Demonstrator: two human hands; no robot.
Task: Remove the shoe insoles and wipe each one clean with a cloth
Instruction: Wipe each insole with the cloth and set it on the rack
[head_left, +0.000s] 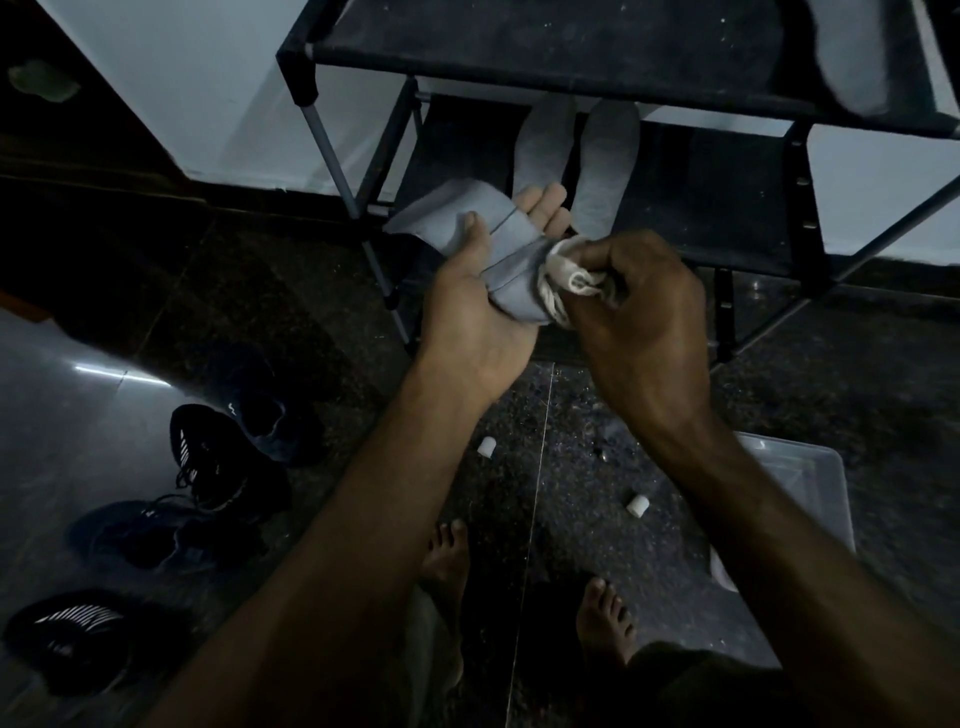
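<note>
Clearly my left hand (478, 306) clasps the insole (467, 228), light and floppy, best held mid-length; right hand (639, 312) pinches the cloth (563, 283).

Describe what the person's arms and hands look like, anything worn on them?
Both forearms are bare to the frame's lower edge, with no sleeves showing. The left hand and right hand wear no gloves, and no rings, watch or bracelets are visible in the dim light.
</note>
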